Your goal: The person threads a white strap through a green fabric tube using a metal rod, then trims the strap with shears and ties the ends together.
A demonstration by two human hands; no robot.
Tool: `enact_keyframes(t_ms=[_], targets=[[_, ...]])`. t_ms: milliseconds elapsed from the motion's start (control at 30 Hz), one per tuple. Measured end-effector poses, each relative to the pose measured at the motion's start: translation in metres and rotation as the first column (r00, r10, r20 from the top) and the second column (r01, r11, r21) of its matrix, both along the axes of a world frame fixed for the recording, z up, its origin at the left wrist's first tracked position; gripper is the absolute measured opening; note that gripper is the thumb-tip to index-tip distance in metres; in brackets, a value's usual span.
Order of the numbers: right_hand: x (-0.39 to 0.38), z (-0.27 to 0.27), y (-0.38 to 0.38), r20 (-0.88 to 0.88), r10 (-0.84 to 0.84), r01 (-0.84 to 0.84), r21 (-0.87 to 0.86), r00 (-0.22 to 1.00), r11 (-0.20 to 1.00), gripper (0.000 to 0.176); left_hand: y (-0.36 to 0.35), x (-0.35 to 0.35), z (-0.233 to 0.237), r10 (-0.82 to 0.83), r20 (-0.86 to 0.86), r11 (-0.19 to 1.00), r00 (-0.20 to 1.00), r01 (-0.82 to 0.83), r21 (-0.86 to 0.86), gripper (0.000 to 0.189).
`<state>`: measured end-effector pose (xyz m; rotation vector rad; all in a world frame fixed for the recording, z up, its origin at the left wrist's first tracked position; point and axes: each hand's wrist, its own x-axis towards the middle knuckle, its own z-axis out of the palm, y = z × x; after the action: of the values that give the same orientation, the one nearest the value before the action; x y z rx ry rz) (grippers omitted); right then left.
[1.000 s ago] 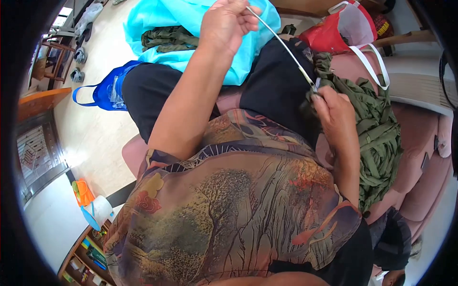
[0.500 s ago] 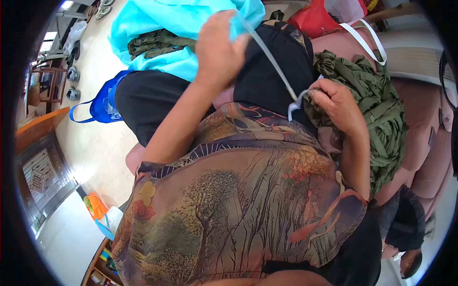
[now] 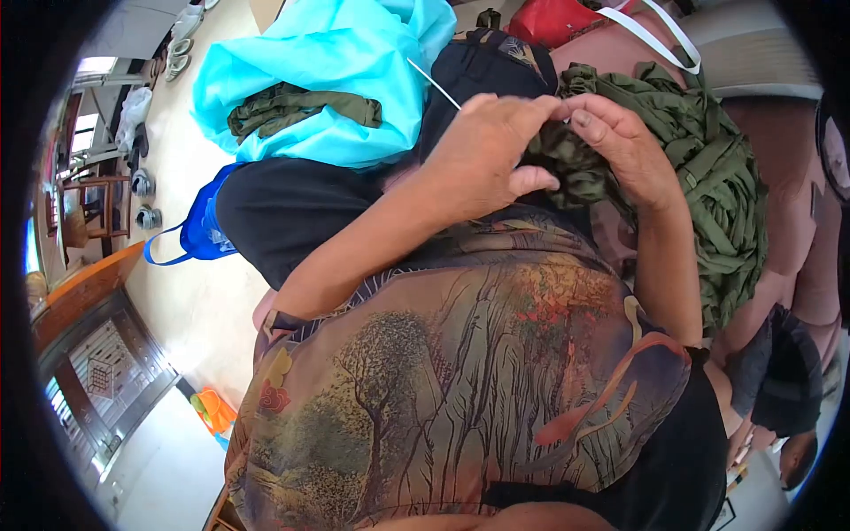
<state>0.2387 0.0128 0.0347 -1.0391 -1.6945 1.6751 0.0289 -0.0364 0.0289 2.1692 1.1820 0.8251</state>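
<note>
"What's the biggest thing?"

"One heap of green cloth (image 3: 717, 208). It lies on the pink seat (image 3: 788, 159), on the person's right side."

"How many bags?"

"Three. One sky-blue bag (image 3: 301, 57), with a green bundle (image 3: 310, 110) in it. One dark blue bag (image 3: 204, 234). One red bag (image 3: 549, 22)."

"And the hands?"

"Two. The right hand (image 3: 629, 150) grips a bunch of cloth (image 3: 575, 168), thumb and finger close together. The left hand (image 3: 482, 155) reaches over from the left. Its fingers meet the right hand's fingers, and its thumb sticks out. I can't tell if it grips anything."

"Any small thing?"

"One thin white stick (image 3: 434, 84). It slants down to the right, long ways, and goes behind the left hand. The left hand is nearer to it than the right."
</note>
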Motion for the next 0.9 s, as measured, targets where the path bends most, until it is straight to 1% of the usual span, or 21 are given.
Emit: enact_keyframes(t_ms=[33,67,133,167,200,267,300,400,433,500,533,567,600,633,667,700,733,767,833,867,900], targets=[[0.003,0.002,-0.001,-0.048,0.011,-0.011,-0.006,0.999,1.0,0.035,-0.001,0.001,-0.003,0.024,-0.013,0.993,1.0,-0.025,-0.119,0.062],[0.006,0.007,-0.003,-0.025,-0.017,0.016,-0.028,1.0,0.999,0.035,-0.002,0.002,-0.009,0.045,-0.029,0.971,0.999,-0.051,-0.235,0.054],[0.014,0.016,-0.005,0.023,-0.076,0.078,-0.068,0.997,0.995,0.035,0.006,-0.009,-0.027,0.002,0.155,0.98,0.988,0.029,-0.197,0.043],[0.023,0.005,-0.003,0.017,-0.155,0.154,0.062,0.988,0.986,0.023,0.008,-0.016,-0.033,-0.023,0.244,0.982,0.969,0.068,-0.175,0.04],[0.032,0.0,-0.005,0.113,-0.187,0.159,0.218,0.976,0.963,0.023,0.005,-0.021,-0.035,0.032,0.311,0.967,0.95,0.049,-0.249,0.039],[0.043,-0.007,-0.008,0.275,-0.283,0.112,0.506,0.919,0.855,0.027,0.0,-0.033,-0.036,0.163,0.415,0.919,0.895,0.015,-0.394,0.039],[0.04,-0.007,-0.009,0.274,-0.268,0.068,0.572,0.924,0.818,0.041,0.001,-0.04,-0.04,0.138,0.382,0.939,0.914,0.001,-0.343,0.045],[0.013,-0.008,-0.02,0.341,-0.215,-0.107,0.72,0.915,0.686,0.047,0.002,-0.048,-0.043,0.043,0.231,0.988,0.972,-0.008,-0.151,0.048],[0.005,-0.01,-0.021,0.338,-0.16,-0.134,0.698,0.927,0.703,0.052,0.004,-0.048,-0.044,0.067,0.167,0.997,0.984,-0.057,-0.06,0.048],[-0.008,-0.013,-0.023,0.449,-0.163,-0.252,0.726,0.879,0.641,0.053,0.007,-0.049,-0.043,0.134,0.05,0.981,0.99,-0.139,0.137,0.049],[-0.012,-0.016,-0.023,0.501,-0.168,-0.312,0.731,0.849,0.607,0.053,0.005,-0.048,-0.038,0.17,0.006,0.966,0.985,-0.168,0.198,0.047],[-0.016,-0.026,-0.017,0.475,-0.233,-0.297,0.792,0.849,0.534,0.046,0.002,-0.047,-0.029,0.208,-0.036,0.946,0.978,-0.192,0.261,0.046],[-0.017,-0.031,-0.01,0.473,-0.24,-0.294,0.795,0.848,0.531,0.041,-0.001,-0.044,-0.016,0.247,-0.073,0.922,0.966,-0.211,0.323,0.046],[-0.017,-0.035,-0.003,0.473,-0.246,-0.292,0.796,0.846,0.53,0.036,-0.005,-0.036,-0.001,0.155,-0.095,0.941,0.983,-0.118,0.318,0.043],[-0.017,-0.038,0.002,0.475,-0.249,-0.292,0.796,0.844,0.53,0.031,-0.014,-0.024,0.019,0.058,-0.122,0.97,0.991,-0.027,0.243,0.048],[-0.019,-0.039,0.007,0.487,-0.245,-0.308,0.794,0.838,0.523,0.018,-0.021,-0.013,0.025,0.007,-0.192,0.974,0.981,0.036,0.224,0.051],[-0.018,-0.035,0.007,0.493,-0.214,-0.309,0.771,0.843,0.556,0.015,-0.025,-0.004,0.027,-0.042,-0.26,0.974,0.965,0.097,0.203,0.054],[-0.016,-0.029,0.007,0.496,-0.186,-0.309,0.749,0.848,0.586,0.014,-0.026,0.0,0.017,-0.007,-0.284,0.965,0.959,0.081,0.249,0.051],[-0.005,-0.016,0.006,0.46,-0.126,-0.286,0.719,0.879,0.633,0.014,-0.016,-0.006,0.005,0.094,-0.347,0.969,0.933,-0.006,0.248,0.045],[0.001,-0.008,0.004,0.477,-0.09,-0.268,0.629,0.874,0.729,0.014,-0.008,-0.009,-0.003,0.142,-0.374,0.967,0.916,-0.049,0.249,0.043],[0.009,0.0,0.002,0.49,-0.055,-0.246,0.527,0.87,0.813,0.014,-0.002,-0.019,-0.016,0.163,-0.215,0.945,0.963,-0.09,0.313,0.034]])
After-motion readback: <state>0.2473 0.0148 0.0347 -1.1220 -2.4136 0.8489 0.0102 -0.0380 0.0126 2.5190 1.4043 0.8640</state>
